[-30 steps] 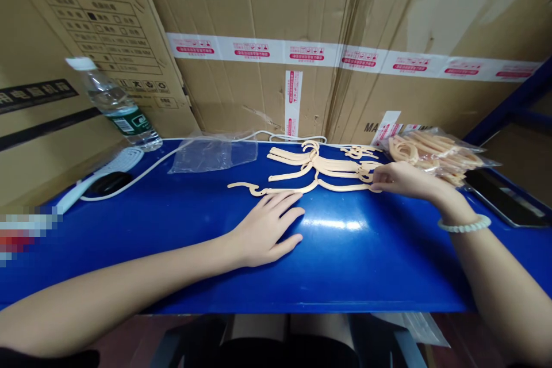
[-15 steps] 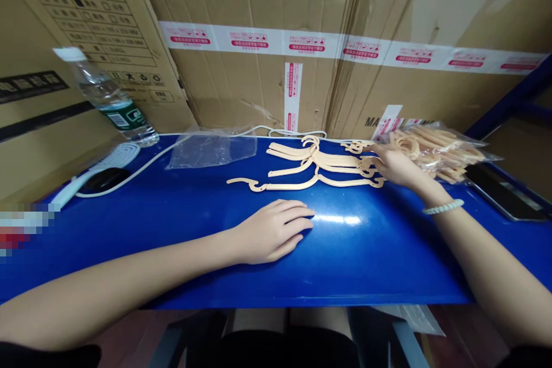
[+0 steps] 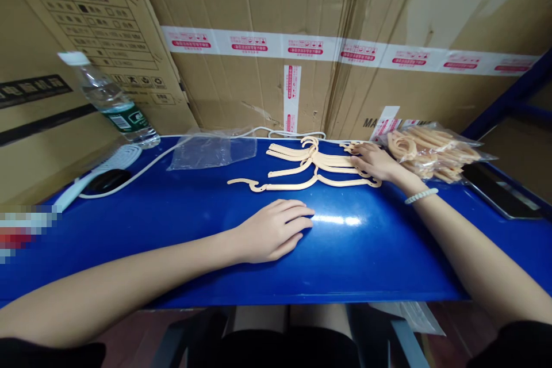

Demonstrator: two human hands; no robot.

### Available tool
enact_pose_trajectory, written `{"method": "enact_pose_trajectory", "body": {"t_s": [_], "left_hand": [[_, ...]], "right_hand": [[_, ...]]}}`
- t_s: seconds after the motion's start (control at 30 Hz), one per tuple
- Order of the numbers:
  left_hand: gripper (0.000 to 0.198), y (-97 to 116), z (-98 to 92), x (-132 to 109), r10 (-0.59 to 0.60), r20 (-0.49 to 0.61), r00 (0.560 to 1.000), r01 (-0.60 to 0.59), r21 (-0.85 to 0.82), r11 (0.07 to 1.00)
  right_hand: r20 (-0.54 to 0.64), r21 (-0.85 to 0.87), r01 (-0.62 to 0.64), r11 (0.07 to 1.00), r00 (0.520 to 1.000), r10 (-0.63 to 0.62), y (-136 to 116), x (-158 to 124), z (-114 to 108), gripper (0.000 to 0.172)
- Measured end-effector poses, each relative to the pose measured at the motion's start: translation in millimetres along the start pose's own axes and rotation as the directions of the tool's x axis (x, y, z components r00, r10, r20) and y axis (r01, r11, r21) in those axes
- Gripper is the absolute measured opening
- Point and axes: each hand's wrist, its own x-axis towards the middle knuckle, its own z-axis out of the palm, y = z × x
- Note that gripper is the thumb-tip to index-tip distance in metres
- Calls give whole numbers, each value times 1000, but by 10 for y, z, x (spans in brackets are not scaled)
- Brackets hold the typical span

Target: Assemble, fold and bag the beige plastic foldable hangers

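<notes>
Several cream plastic hangers (image 3: 310, 167) lie in a loose row on the blue table (image 3: 181, 224). My right hand (image 3: 375, 162) rests palm down on the right ends of the hangers, its fingers stretched over them; a pale bead bracelet (image 3: 421, 196) circles that wrist. My left hand (image 3: 269, 233) lies flat on the table nearer to me, fingers slightly curled, holding nothing, a short way below the nearest hanger. A clear bag of more cream hangers (image 3: 435, 152) sits just right of my right hand.
An empty clear plastic bag (image 3: 211, 149) lies at the back centre. A water bottle (image 3: 110, 103), a white cable (image 3: 125, 175) and a black mouse-like object (image 3: 106, 180) are at the left. A dark phone (image 3: 502, 195) lies at the far right. Cardboard boxes (image 3: 302, 11) wall the back.
My right hand moved from the front hanger back and left onto the rear hangers. My left hand drew slightly toward me and curled a little.
</notes>
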Motion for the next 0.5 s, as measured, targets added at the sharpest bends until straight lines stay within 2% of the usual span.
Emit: {"method": "enact_pose_trajectory", "body": {"t_s": [0.33, 0.43, 0.5], "left_hand": [[31, 61, 1, 19, 22, -12, 1000, -20, 118, 993], [30, 48, -2, 15, 19, -9, 1000, -18, 80, 997], [29, 48, -24, 13, -5, -16, 1000, 4, -15, 1000]], "right_hand": [[-3, -28, -45, 999, 999, 45, 29, 13, -23, 59], [-91, -30, -42, 999, 995, 39, -21, -5, -103, 56], [-184, 11, 8, 1000, 983, -6, -127, -12, -195, 53]]}}
